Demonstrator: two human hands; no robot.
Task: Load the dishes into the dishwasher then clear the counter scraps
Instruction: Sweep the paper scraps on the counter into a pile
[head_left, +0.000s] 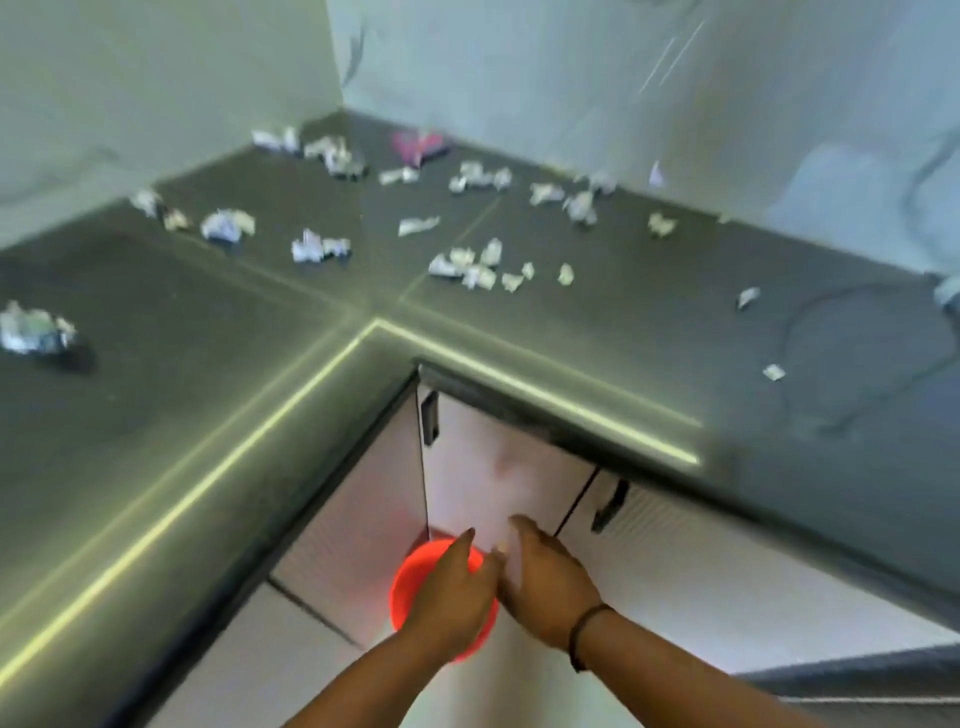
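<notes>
Hold the round red plastic bin (415, 571) directly under the dark grey counter (208, 415) edge before sweeping the crumpled white paper scraps (467, 265) in — they lie well above both hands. Left hand (452, 597) over the bin, right hand (545, 582) beside it; fingers loosely extended — any grip cannot be made out.

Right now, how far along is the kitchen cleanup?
No dishes show on the counter, so loading may be finished; the dishwasher isn't visible. Both hands, left and right, are low over a red bin by the cabinets. Left to do: many crumpled scraps lie across the counter.
</notes>
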